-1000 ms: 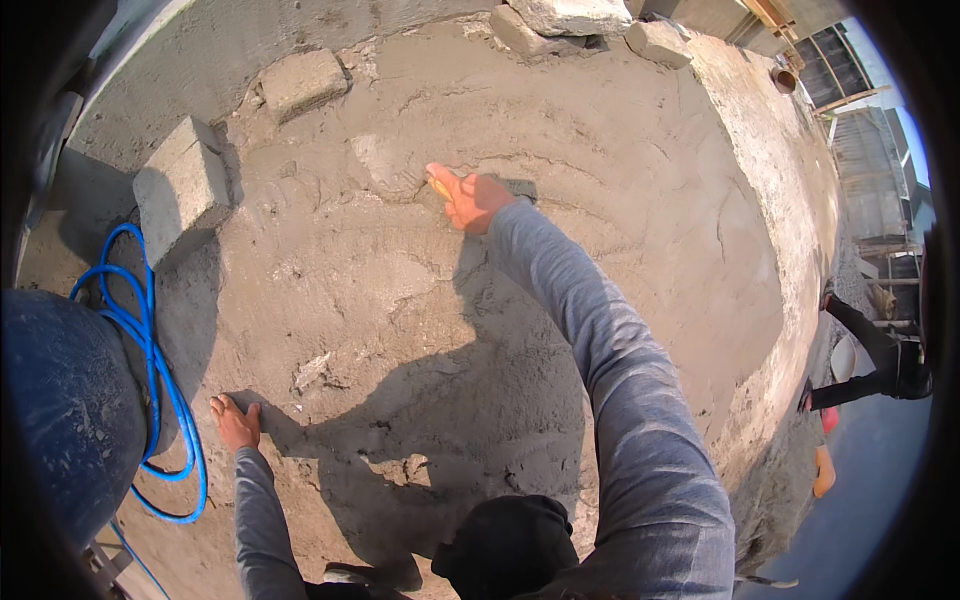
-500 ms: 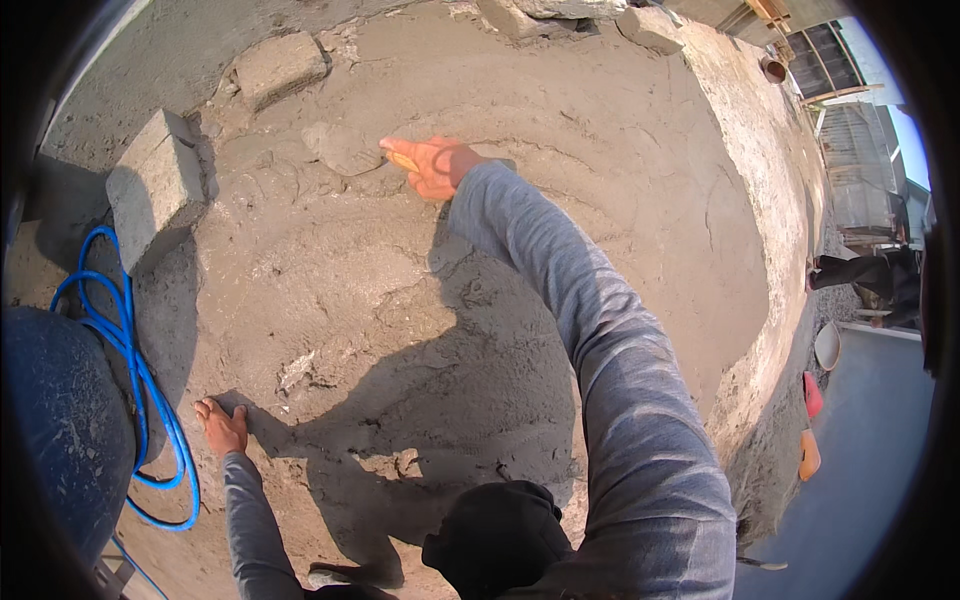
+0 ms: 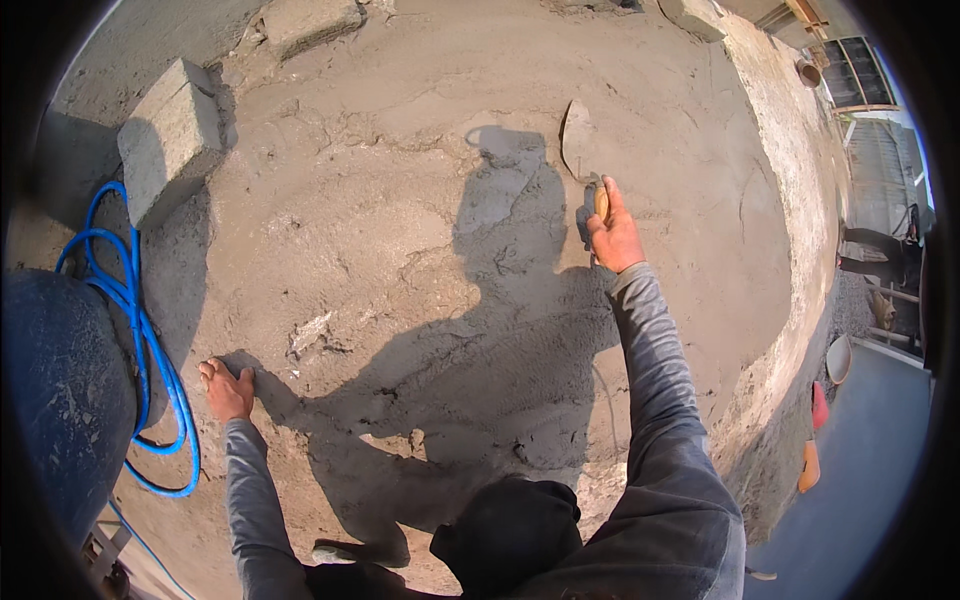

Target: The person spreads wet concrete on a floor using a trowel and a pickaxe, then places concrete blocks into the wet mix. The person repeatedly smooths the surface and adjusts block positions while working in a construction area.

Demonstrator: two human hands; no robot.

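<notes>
Wet grey mortar (image 3: 380, 230) spreads over the surface in front of me, ridged and rough in places, smoother toward the far right. My right hand (image 3: 617, 238) is closed around the wooden handle of a trowel (image 3: 577, 140), right of the middle. The trowel's mortar-smeared blade points away from me and looks tilted over the mortar; whether its edge touches is hard to tell. At the lower left my left hand (image 3: 230, 390) leans on the mortar, its thumb apart from the fingers and nothing in it. My shadow falls across the middle.
A concrete block (image 3: 170, 145) stands at the left, and another block (image 3: 310, 22) lies farther back. Coiled blue hose (image 3: 150, 350) rests beside a dark blue drum (image 3: 65, 400). At the right are a bowl (image 3: 838, 360), an orange object (image 3: 808, 467) and a person in dark clothes (image 3: 885, 255).
My right hand has swung with the trowel from the far left-centre to the right and nearer, and the blade now shows clearly. My left hand stays on the mortar while the view shifts slightly.
</notes>
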